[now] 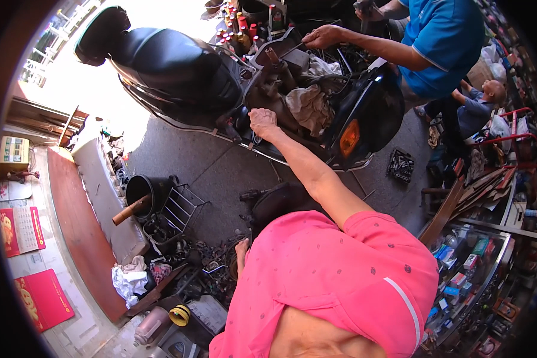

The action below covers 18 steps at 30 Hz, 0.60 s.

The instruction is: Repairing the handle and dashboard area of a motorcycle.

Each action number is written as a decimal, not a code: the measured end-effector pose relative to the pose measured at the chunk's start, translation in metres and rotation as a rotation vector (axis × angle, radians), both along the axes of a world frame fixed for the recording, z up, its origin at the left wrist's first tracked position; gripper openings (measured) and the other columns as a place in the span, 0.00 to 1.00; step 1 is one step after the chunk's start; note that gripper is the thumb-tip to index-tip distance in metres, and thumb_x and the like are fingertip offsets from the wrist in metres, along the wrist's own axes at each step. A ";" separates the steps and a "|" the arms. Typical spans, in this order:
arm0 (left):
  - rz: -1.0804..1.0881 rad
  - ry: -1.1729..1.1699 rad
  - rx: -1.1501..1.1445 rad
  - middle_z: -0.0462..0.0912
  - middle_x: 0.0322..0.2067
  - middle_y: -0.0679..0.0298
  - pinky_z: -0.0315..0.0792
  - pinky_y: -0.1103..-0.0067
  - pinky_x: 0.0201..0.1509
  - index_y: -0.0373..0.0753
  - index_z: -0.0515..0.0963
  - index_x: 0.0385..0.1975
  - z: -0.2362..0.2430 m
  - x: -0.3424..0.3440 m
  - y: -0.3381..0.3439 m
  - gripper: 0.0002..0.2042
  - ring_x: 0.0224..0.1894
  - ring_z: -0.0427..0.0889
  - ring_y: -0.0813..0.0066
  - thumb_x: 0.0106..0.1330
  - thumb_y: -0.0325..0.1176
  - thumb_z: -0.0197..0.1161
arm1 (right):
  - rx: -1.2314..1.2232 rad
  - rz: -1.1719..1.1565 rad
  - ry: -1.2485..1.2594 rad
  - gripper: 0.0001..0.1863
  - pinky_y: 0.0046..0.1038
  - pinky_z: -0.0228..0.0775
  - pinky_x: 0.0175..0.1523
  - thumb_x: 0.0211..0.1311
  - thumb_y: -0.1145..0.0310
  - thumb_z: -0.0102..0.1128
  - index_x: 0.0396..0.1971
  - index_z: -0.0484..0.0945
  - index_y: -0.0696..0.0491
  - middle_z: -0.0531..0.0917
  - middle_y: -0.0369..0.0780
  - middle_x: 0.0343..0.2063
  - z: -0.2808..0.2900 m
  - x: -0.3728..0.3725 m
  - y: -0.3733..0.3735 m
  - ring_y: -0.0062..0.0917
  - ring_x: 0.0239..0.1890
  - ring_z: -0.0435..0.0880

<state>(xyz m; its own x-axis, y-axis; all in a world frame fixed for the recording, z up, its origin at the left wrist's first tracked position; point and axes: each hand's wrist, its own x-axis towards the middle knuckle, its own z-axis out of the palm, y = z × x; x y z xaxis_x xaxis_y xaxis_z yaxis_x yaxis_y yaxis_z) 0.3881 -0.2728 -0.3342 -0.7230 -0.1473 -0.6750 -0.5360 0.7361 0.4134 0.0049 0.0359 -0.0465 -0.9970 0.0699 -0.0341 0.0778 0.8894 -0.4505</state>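
Cluttered workshop, grey floor (221, 173), sunlight at upper left. Black scooter (221, 89), body opened up, parked ahead of both hands.

Right hand (262, 121): at the scooter's near side, fingers curled; cannot tell what they grip. Left hand (242, 246): well apart, nearer the wearer, partly behind the pink shirt (340, 256), beside loose metal parts (212, 262); grasp cannot be told.

Right of the right hand: crumpled rag (310, 110) in the opened body, then orange lamp (349, 138). Beyond, a co-worker's hand (322, 37) over the far side.

Edges: scooter's bottom rail (191, 128) runs just below-left of the right hand. Black bucket (143, 194) and wire rack (182, 209) stand left of and beyond the left hand. Floor strip shows between rail and bucket; another, farther right, carries a dark tool tray (401, 165).
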 end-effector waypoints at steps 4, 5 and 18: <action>-0.029 -0.021 -0.036 0.77 0.33 0.53 0.64 0.72 0.46 0.37 0.76 0.33 0.001 0.002 0.002 0.22 0.42 0.74 0.59 0.55 0.51 0.46 | 0.000 0.000 -0.027 0.13 0.34 0.69 0.40 0.56 0.62 0.46 0.27 0.78 0.53 0.79 0.46 0.28 -0.002 0.000 -0.001 0.38 0.33 0.78; 0.016 -0.042 -0.010 0.77 0.33 0.53 0.64 0.73 0.46 0.37 0.76 0.33 0.002 0.003 0.002 0.22 0.42 0.74 0.60 0.54 0.51 0.46 | 0.002 -0.003 -0.021 0.13 0.34 0.69 0.40 0.56 0.62 0.46 0.27 0.78 0.53 0.79 0.46 0.28 -0.002 0.000 -0.001 0.38 0.33 0.78; -0.008 -0.070 -0.022 0.77 0.36 0.55 0.63 0.73 0.47 0.37 0.75 0.34 0.001 0.006 0.001 0.22 0.44 0.72 0.60 0.55 0.51 0.45 | 0.006 -0.008 0.023 0.14 0.33 0.69 0.39 0.56 0.61 0.46 0.27 0.78 0.54 0.79 0.46 0.28 -0.001 0.001 0.000 0.37 0.34 0.78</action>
<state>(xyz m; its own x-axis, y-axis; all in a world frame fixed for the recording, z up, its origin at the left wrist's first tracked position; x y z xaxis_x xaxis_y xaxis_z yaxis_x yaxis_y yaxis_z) 0.3942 -0.2723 -0.3337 -0.6752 -0.1571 -0.7207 -0.5575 0.7485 0.3591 0.0060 0.0354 -0.0472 -0.9969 0.0785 -0.0107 0.0750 0.8915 -0.4468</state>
